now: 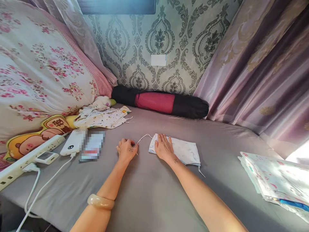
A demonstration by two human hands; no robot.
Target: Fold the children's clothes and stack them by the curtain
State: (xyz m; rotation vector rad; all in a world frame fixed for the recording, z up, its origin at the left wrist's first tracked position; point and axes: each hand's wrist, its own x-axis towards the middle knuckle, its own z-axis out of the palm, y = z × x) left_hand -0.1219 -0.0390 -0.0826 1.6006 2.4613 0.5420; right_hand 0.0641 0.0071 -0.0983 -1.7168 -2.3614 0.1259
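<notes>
- Already, the cloth (187,150) looks folded on the bed (149,196).
- Right hand (164,147): flat, open, on the cloth's left end, gripping nothing.
- Left hand (127,149): left of the cloth, curled, seemingly pinching one string (145,134).
- By the cloth's right corner, another string (202,172) lies untucked.

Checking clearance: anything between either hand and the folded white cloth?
Nothing visible. The right hand lies flat on the folded white cloth; the left hand pinches the white string that runs to it over the grey sheet.
</notes>
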